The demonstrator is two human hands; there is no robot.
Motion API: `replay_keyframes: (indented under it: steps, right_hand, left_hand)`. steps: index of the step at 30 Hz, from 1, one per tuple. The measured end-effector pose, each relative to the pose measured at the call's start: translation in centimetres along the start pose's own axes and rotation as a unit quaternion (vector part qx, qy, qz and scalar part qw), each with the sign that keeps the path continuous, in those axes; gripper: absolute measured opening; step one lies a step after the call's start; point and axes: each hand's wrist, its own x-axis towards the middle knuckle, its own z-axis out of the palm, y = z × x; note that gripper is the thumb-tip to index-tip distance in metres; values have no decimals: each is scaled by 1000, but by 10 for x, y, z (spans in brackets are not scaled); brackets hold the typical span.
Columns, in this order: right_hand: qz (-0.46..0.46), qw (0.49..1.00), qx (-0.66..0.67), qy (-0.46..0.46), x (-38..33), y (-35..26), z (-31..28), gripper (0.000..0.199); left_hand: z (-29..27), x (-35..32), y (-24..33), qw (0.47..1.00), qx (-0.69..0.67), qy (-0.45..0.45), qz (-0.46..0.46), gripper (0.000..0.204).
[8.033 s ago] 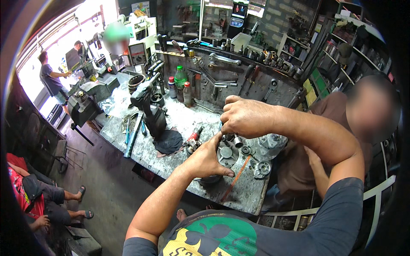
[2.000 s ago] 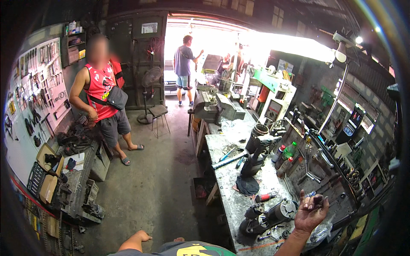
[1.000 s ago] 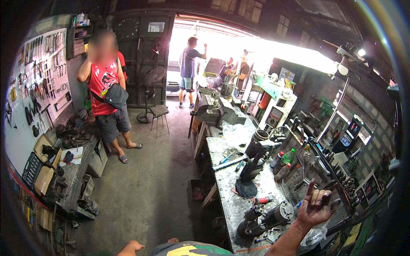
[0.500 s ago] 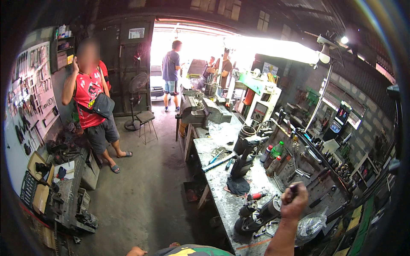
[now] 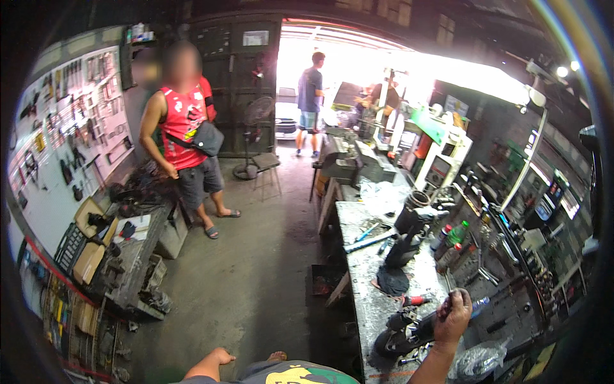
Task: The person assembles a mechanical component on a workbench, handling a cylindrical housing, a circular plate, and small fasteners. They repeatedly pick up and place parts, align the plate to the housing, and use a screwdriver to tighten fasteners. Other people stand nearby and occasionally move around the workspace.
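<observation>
My right hand [image 5: 453, 315] is raised over the near end of the workbench [image 5: 368, 281], its fingers curled together. A small dark thing seems to be in the pinch, too unclear to name. Just below and left of this hand lies a black cylindrical part [image 5: 391, 342], and beyond it is a small red and black tool [image 5: 416, 300]. A crumpled clear plastic bag [image 5: 480, 360] sits by my right forearm. At the lower edge, my left hand [image 5: 220, 357] hangs beside my body, away from the bench. Its fingers are too hidden to read.
A person in a red sleeveless top [image 5: 185, 115] stands at left near a low cluttered table [image 5: 137, 256]. On the bench are another black part [image 5: 403, 249], bottles [image 5: 457, 233] and a blue bar [image 5: 371, 241]. A vise [image 5: 348, 153] stands at the far end; a stool [image 5: 265, 161] is beyond.
My view has swung left, shifting the scene rightward. My left forearm shows more. The person in red has lowered a raised hand. My right hand stays curled over the bench.
</observation>
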Motion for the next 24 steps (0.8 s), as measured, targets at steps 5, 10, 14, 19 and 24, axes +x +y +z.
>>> replay_keyframes:
  steps: [5, 10, 14, 19, 24]
  right_hand:
    - [-3, 1000, -7, -2, 2, 4, -3, 17]
    - [-3, 1000, -8, -9, 4, 7, -5, 17]
    - [-8, 1000, -19, -5, 4, 8, -5, 19]
    - [-13, 998, -54, -14, 4, 9, -5, 18]
    - [-17, 996, -80, -27, 4, 10, -6, 16]
  left_hand:
    - [9, -14, -5, 1000, 5, 12, 11, 77]
    - [15, -14, -6, 999, 37, -19, -2, 77]
    - [16, -11, -5, 1000, -9, -6, -16, 76]
    - [11, -9, -3, 1000, 4, -16, -21, 82]
    - [4, -2, -3, 998, 32, -57, -14, 85]
